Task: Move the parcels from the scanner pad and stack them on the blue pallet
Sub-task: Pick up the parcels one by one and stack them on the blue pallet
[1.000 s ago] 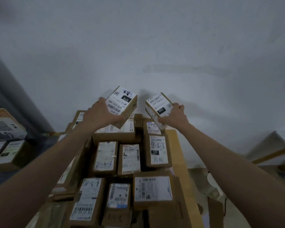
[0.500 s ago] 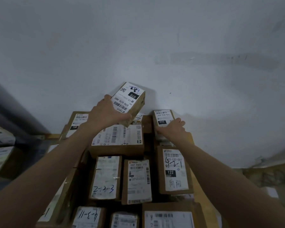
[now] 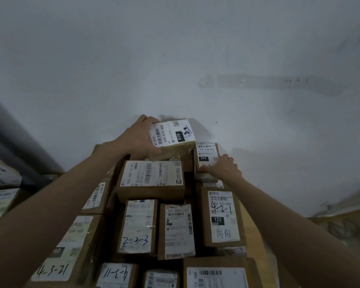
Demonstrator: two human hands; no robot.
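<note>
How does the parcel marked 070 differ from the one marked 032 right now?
The 070 parcel is tilted and held up by the left hand; the 032 parcel lies flat on the stack under the right hand. The 070 label faces sideways, the 032 label upright. Both are small brown boxes with white labels.

1. A pale grey-white wall (image 3: 175,59) fills the far and upper part of the view, plain and dimly lit.
2. A darker horizontal smear (image 3: 279,84) crosses the wall right of centre.
3. At far left a dark grey vertical strip (image 3: 10,138) runs diagonally down, its nature unclear.
4. At lower right a light wooden edge (image 3: 341,215) meets the wall's base.
5. The light is dull and cool.
</note>
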